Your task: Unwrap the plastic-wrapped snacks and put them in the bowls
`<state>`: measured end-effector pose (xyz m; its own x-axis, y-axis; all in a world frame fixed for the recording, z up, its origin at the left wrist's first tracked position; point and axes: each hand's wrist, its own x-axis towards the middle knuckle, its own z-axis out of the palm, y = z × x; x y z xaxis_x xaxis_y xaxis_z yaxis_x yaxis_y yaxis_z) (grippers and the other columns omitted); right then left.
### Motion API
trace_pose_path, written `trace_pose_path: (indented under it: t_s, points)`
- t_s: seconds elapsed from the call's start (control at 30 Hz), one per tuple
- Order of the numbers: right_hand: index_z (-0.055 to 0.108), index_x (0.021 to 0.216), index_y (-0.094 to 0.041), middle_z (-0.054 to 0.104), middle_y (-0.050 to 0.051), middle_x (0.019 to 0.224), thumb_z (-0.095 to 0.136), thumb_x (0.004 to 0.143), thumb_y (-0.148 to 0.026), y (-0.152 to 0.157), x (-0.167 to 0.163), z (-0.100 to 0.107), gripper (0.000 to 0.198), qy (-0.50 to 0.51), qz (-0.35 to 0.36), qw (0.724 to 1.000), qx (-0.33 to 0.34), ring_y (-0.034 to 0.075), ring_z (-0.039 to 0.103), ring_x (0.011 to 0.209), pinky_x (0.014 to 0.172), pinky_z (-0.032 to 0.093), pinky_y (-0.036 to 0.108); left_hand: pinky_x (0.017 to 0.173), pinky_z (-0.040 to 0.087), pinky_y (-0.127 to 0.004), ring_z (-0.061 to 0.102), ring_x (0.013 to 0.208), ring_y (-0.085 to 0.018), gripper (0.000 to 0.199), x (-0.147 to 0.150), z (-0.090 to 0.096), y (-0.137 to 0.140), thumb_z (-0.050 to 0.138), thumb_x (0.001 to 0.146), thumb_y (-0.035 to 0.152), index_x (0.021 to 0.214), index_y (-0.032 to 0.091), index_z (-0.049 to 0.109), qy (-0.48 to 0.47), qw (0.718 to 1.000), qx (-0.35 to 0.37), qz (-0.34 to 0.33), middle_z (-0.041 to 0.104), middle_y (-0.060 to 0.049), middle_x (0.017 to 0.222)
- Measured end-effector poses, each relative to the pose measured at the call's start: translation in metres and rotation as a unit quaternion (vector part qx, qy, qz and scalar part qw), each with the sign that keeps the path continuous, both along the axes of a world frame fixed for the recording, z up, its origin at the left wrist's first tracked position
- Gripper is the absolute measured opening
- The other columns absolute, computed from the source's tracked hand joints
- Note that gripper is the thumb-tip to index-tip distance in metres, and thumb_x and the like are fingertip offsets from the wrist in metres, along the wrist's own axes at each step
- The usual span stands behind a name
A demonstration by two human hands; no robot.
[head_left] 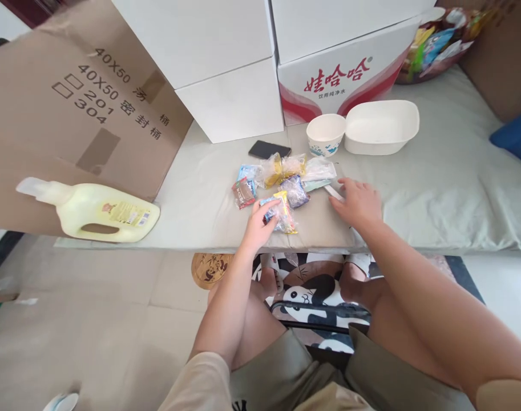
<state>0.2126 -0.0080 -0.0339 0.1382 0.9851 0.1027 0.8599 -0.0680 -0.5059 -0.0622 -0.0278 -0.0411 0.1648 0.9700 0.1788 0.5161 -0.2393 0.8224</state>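
My left hand is at the front of a group of small wrapped packets, its fingers and thumb closed on a clear, blue and yellow plastic packet. My right hand rests on the cloth to the right, fingers spread. A white strip lies by its thumb, partly hidden. Between and beyond the hands are a dark blue packet, a red-brown packet, a light blue packet, clear packets with yellow contents and a flat whitish packet.
Behind the packets lie a black phone, a paper bowl and a white rectangular tub. White cartons line the back. A pale yellow jug leans by a cardboard box at left. The cloth-covered surface ends near my knees.
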Motion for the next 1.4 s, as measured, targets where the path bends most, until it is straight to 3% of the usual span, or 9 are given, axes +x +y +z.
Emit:
trace_pose_path:
  t_s: [0.13, 0.23, 0.37, 0.47, 0.63, 0.87, 1.07, 1.23, 1.4]
  points:
    - [0.068, 0.118, -0.018, 0.07, 0.017, 0.112, 0.055, 0.082, -0.024, 0.004, 0.013, 0.003, 0.039, -0.042, 0.028, 0.996, -0.073, 0.037, 0.062, 0.104, 0.086, 0.046, 0.05, 0.094, 0.054, -0.035, 0.061, 0.117, -0.022, 0.042, 0.002, -0.001, 0.002, 0.062, 0.084, 0.02, 0.126, 0.024, 0.067, -0.037, 0.999, -0.008, -0.008, 0.054, -0.011, 0.131]
    - [0.072, 0.104, -0.019, 0.069, 0.018, 0.105, 0.054, 0.08, -0.025, -0.009, 0.037, 0.012, 0.031, -0.046, -0.012, 0.995, -0.082, 0.034, 0.064, 0.09, 0.075, 0.047, 0.044, 0.091, 0.055, -0.035, 0.062, 0.114, -0.023, 0.045, 0.0, -0.005, 0.006, 0.065, 0.084, 0.025, 0.129, 0.024, 0.063, -0.066, 0.998, -0.011, -0.002, 0.054, -0.012, 0.134]
    - [0.069, 0.078, -0.023, 0.066, 0.01, 0.072, 0.05, 0.079, -0.03, -0.03, 0.062, 0.027, 0.02, 0.014, -0.056, 0.995, -0.08, 0.028, 0.061, 0.072, 0.063, 0.043, 0.037, 0.094, 0.055, -0.038, 0.064, 0.116, -0.025, 0.066, -0.004, -0.014, 0.01, 0.074, 0.079, 0.033, 0.141, 0.028, 0.05, -0.121, 0.992, -0.023, 0.013, 0.057, -0.013, 0.138]
    - [0.064, 0.072, -0.023, 0.06, 0.003, 0.057, 0.045, 0.082, -0.031, -0.043, 0.053, 0.037, 0.022, 0.16, -0.015, 0.98, -0.12, 0.021, 0.057, 0.059, 0.057, 0.042, 0.032, 0.09, 0.057, -0.039, 0.068, 0.107, -0.025, 0.081, 0.001, -0.019, 0.009, 0.078, 0.075, 0.037, 0.145, 0.029, 0.039, -0.155, 0.985, -0.067, 0.042, 0.064, -0.012, 0.125]
    - [0.061, 0.082, -0.022, 0.065, 0.0, 0.062, 0.045, 0.089, -0.027, -0.061, 0.002, 0.049, 0.019, 0.289, 0.094, 0.936, -0.18, 0.016, 0.061, 0.058, 0.061, 0.045, 0.027, 0.091, 0.056, -0.039, 0.07, 0.102, -0.024, 0.074, 0.024, -0.017, 0.0, 0.079, 0.074, 0.038, 0.136, 0.026, 0.041, -0.167, 0.98, -0.089, 0.057, 0.068, -0.01, 0.117]
    - [0.065, 0.091, -0.022, 0.071, 0.001, 0.073, 0.047, 0.093, -0.025, -0.068, -0.031, 0.038, 0.019, 0.216, 0.187, 0.943, -0.17, 0.017, 0.066, 0.066, 0.065, 0.044, 0.027, 0.092, 0.055, -0.037, 0.069, 0.106, -0.024, 0.067, 0.033, -0.012, -0.005, 0.079, 0.075, 0.049, 0.129, 0.028, 0.046, -0.149, 0.986, -0.045, 0.056, 0.066, -0.009, 0.118]
    - [0.074, 0.098, -0.025, 0.068, 0.001, 0.066, 0.051, 0.089, -0.028, -0.067, -0.016, 0.034, 0.025, 0.125, 0.231, 0.95, -0.169, 0.02, 0.061, 0.064, 0.062, 0.039, 0.029, 0.09, 0.057, -0.034, 0.062, 0.122, -0.023, 0.068, 0.008, -0.004, 0.004, 0.07, 0.083, 0.056, 0.138, 0.036, 0.035, -0.223, 0.961, -0.019, 0.162, 0.056, -0.01, 0.14]
    - [0.074, 0.105, -0.024, 0.073, 0.007, 0.083, 0.056, 0.084, -0.038, -0.047, 0.019, 0.021, 0.031, 0.074, 0.099, 0.988, -0.091, 0.025, 0.062, 0.071, 0.065, 0.044, 0.036, 0.082, 0.059, -0.031, 0.067, 0.111, -0.02, 0.057, 0.006, -0.001, 0.0, 0.074, 0.082, 0.048, 0.127, 0.033, 0.041, -0.277, 0.941, -0.072, 0.177, 0.06, -0.008, 0.133]
    - [0.072, 0.106, -0.019, 0.07, 0.018, 0.1, 0.056, 0.08, -0.031, -0.027, 0.049, 0.008, 0.032, -0.031, -0.032, 0.999, -0.022, 0.035, 0.064, 0.091, 0.079, 0.049, 0.05, 0.083, 0.059, -0.033, 0.069, 0.098, -0.019, 0.047, 0.045, -0.01, -0.024, 0.073, 0.081, 0.054, 0.111, 0.027, 0.049, -0.274, 0.946, -0.129, 0.121, 0.067, -0.004, 0.109]
